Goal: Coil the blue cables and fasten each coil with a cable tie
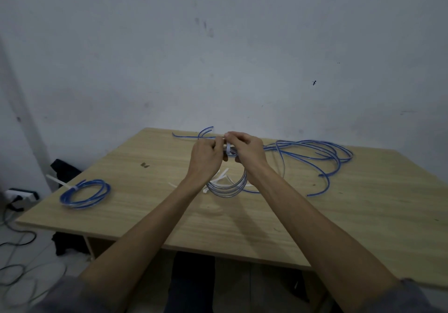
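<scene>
Both grips, left hand (206, 152) and right hand (246, 149), pinch white cable tie (228, 148) around coil (229, 187).

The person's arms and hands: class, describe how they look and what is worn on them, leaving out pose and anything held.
Both forearms are bare from wrist to near the elbow. Grey sleeves are pushed up at the bottom corners of the view. The left hand and right hand wear no gloves; no watch or bracelet shows. Rings cannot be told.
</scene>
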`<state>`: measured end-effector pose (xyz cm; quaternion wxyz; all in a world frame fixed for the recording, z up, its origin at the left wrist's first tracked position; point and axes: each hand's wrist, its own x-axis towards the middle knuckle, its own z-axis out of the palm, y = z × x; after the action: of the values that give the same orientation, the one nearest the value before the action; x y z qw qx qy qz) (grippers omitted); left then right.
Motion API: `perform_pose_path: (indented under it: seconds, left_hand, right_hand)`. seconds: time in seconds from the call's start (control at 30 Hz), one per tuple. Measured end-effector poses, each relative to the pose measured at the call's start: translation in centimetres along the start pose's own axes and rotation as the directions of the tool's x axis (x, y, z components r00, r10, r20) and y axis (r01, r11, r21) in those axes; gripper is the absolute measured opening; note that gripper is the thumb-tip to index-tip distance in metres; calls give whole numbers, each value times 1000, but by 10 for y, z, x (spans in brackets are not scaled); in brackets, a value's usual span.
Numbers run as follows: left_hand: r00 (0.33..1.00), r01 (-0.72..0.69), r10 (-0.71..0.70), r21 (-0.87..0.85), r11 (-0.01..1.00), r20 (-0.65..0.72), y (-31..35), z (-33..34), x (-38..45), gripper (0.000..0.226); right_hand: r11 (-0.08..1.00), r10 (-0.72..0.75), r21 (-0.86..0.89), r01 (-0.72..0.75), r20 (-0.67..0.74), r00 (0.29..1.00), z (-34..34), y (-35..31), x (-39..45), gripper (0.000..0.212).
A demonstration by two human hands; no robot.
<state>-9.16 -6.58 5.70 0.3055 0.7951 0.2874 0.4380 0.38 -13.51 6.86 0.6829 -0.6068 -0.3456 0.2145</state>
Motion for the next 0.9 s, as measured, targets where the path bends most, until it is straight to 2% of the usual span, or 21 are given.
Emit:
perform_pose_path:
  seconds: [0.13, 0.27, 0.4, 0.67, 0.9]
  left_hand:
    - [999, -28, 29, -25, 999, 39, 1, 2, -5, 56]
    - [989, -143, 141, 74, 987, 44, -7, 6, -8, 55]
    - [984, -175, 171, 126, 976, 40, -14, 7, -8, 59]
    - [983, -182, 175, 150, 972, 59, -9, -1, -8, 61]
    - [979, -200, 192, 181, 963, 60, -6, -7, -4, 59]
  right_hand:
    - [999, 5, 46, -5, -10, 1000, -4, 3, 1, 14]
    - [964, 91, 253, -88, 2, 996, -4, 2, 4, 23]
    - [986, 45, 156, -53, 57, 997, -8, -1, 5, 1]
    - [996, -93, 8, 92, 79, 993, 1, -10, 10, 7]
    - [962, -236, -135, 239, 39, 971, 6, -8, 13, 14]
